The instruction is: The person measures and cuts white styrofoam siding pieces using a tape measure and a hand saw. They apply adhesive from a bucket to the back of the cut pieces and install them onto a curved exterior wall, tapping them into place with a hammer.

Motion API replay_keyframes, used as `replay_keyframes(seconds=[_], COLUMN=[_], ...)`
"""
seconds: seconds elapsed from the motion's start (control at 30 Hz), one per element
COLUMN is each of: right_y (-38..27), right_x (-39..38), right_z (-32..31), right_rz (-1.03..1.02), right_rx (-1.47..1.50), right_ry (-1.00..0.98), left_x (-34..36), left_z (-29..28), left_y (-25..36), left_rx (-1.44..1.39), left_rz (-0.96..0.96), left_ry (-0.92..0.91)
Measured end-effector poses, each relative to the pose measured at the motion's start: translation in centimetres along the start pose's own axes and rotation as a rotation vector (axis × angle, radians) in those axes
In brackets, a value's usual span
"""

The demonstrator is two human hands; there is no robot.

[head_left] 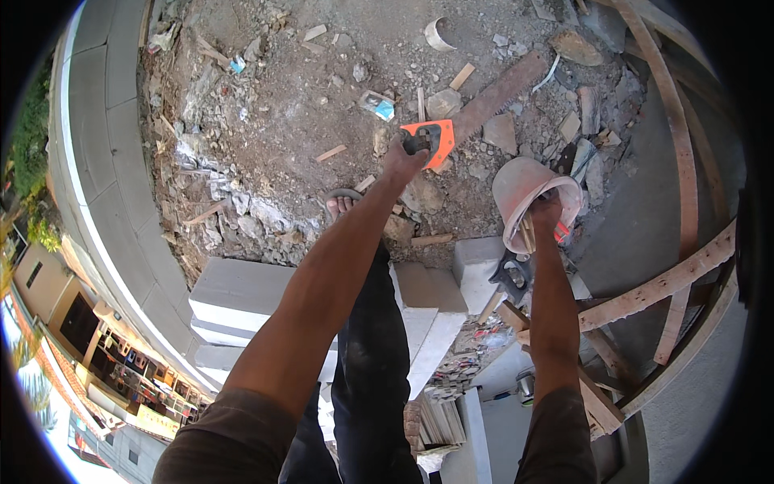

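My left hand [403, 161] is closed around the orange and black handle of a handsaw [493, 98]. The saw's rusty, toothed blade points away to the right over the rubble. To the right, my right hand [546, 208] reaches into the mouth of a dirty, whitish bucket [516, 181], which lies tilted towards me. Its fingers are mostly hidden inside, so their grip does not show. Thin wooden pieces [526, 231] and something red [562, 232] show at the bucket's opening, beside my wrist. Just below the bucket is a dark grey saw-like handle [511, 276].
Pale blocks [242, 286] stand around my legs. Broken stones, wood scraps and litter cover the dirt ground [298, 105]. Nail-marked wooden planks [661, 274] cross on the right, near a grey concrete surface [621, 218]. A paved strip [113, 145] curves along the left.
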State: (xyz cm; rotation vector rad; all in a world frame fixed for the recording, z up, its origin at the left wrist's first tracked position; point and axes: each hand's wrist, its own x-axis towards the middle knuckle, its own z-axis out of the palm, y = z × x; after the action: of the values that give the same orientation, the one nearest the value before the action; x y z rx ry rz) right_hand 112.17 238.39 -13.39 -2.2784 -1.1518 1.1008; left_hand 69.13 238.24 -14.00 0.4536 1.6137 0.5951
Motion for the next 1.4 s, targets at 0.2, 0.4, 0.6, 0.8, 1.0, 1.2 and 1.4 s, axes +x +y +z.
replay_keyframes(seconds=[0.2,0.4,0.6,0.8,1.0,1.2,1.4], right_y=[-3.8,-7.7,-12.3,-25.1,-32.8,-40.5,-42.0], right_x=[0.0,-5.4,-18.4,-35.3,-50.2,-72.3,-90.6], right_z=[4.9,-1.7,-8.8,-6.9,-1.0,2.9,6.4], right_rz=[0.431,-0.288,-0.233,-0.215,-0.365,-0.519,-0.535], right_rx=[1.076,-0.654,-0.514,-0.262,-0.278,-0.151,-0.117], right_ry=[-0.044,0.187,0.090,-0.262,-0.156,-0.411,-0.675], left_x=[-4.2,-19.4,-43.2,-70.7,-97.5,-118.4,-128.4], left_z=[-2.7,-10.9,-25.3,-36.8,-41.2,-38.1,-32.3], left_y=[6.5,13.7,15.0,8.5,-9.7,-30.1,-41.7], left_rx=[-0.102,-0.063,-0.063,-0.069,-0.315,-0.605,-0.852], left_rz=[-0.050,0.103,0.106,0.342,0.339,0.245,0.041], left_ry=[-0.124,-0.195,0.008,0.286,0.556,0.798,1.130])
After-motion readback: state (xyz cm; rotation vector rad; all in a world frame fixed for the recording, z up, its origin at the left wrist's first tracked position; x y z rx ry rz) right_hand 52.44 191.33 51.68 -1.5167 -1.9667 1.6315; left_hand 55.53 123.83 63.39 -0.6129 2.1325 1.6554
